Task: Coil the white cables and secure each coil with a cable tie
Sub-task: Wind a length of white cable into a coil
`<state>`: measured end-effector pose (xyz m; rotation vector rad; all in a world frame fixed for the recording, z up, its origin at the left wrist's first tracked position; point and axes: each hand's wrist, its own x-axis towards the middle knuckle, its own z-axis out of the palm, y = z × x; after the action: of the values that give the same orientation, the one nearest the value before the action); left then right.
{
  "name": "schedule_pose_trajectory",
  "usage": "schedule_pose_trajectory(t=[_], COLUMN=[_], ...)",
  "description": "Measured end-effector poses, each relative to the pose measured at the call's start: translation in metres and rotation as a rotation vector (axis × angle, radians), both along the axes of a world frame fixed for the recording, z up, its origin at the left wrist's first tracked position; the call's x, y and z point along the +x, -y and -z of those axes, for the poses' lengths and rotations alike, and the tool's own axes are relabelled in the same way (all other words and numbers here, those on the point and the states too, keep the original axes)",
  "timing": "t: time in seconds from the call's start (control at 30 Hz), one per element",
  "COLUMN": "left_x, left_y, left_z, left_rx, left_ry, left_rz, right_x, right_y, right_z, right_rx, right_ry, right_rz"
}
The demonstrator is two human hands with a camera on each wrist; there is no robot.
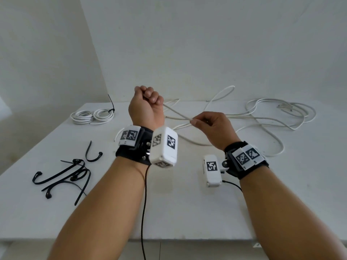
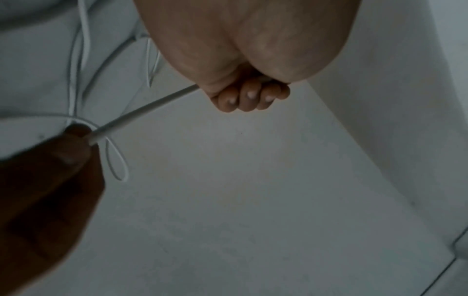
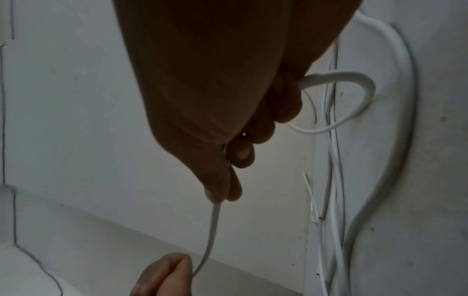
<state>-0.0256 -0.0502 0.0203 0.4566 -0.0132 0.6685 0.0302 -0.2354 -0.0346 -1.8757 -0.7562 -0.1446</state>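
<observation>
Two bare forearms reach over a white tabletop (image 1: 187, 212), each wrist wearing a black strap with white camera boxes and black-and-white square markers. The left hand (image 1: 148, 106), raised near the centre, is closed in a fist around a thin white cable (image 1: 176, 113) — in the left wrist view its curled fingers (image 2: 249, 98) wrap the cable where it enters the palm. The right hand (image 1: 212, 126), just toward 3 o'clock and a little lower, pinches the same cable between thumb and fingertip, its other fingers curled loosely around it. A short straight stretch of cable runs taut between the two hands, above the tabletop.

From the right hand the rest of the cable spills away in loose, tangled loops (image 1: 272, 113) across the tabletop toward 2 o'clock.

At 10 o'clock lies a finished coil of white cable (image 1: 92, 116), bound by a black cable tie whose tail sticks up. At 8 o'clock, near the left forearm, sits a scattered heap of loose black cable ties (image 1: 69, 175) — curved and overlapping.
</observation>
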Motion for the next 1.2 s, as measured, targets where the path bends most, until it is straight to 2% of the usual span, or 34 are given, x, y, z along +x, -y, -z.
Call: schedule_pose_trajectory(t=[0.2, 0.27, 0.37, 0.4, 0.43, 0.47, 0.57, 0.67, 0.73, 0.8, 0.87, 1.0, 1.2], left_x=[0.007, 0.009, 0.009, 0.01, 0.01, 0.011, 0.007, -0.001, -0.005, -0.008, -0.009, -0.009, -0.011], left_y=[0.007, 0.007, 0.004, 0.003, 0.004, 0.006, 0.015, 0.018, 0.02, 0.022, 0.023, 0.025, 0.033], left_z=[0.029, 0.029, 0.027, 0.029, 0.033, 0.039, 0.055, 0.056, 0.051, 0.044, 0.038, 0.031, 0.04], left_rx=[0.277, 0.256, 0.13, 0.153, 0.254, 0.442, 1.219, 1.726, 1.881, 1.849, 1.715, 1.647, 1.44], left_ry=[-0.281, -0.281, -0.287, -0.313, -0.36, -0.425, -0.588, -0.635, -0.649, -0.671, -0.642, -0.621, -0.558], left_rz=[-0.196, -0.195, -0.213, -0.235, -0.271, -0.317, -0.349, -0.116, 0.062, 0.206, 0.296, 0.37, 0.437], right_x=[-0.01, -0.012, -0.015, -0.016, -0.016, -0.017, -0.015, -0.013, -0.013, -0.012, -0.013, -0.015, -0.011], right_y=[0.005, 0.003, -0.003, -0.005, -0.007, -0.007, -0.004, 0.002, 0.004, 0.006, 0.006, 0.009, 0.016], right_z=[-0.005, -0.006, -0.002, -0.001, -0.001, -0.001, -0.002, -0.002, -0.001, -0.001, -0.002, -0.005, -0.007], right_rx=[-0.244, -0.283, -0.338, -0.343, -0.335, -0.322, -0.309, -0.297, -0.278, -0.243, -0.203, -0.109, 0.024], right_ry=[0.021, -0.002, -0.01, -0.008, -0.007, -0.004, 0.026, 0.029, 0.035, 0.038, 0.037, 0.072, 0.104], right_rz=[-0.106, -0.152, -0.194, -0.2, -0.203, -0.202, -0.185, -0.171, -0.166, -0.159, -0.156, -0.126, -0.082])
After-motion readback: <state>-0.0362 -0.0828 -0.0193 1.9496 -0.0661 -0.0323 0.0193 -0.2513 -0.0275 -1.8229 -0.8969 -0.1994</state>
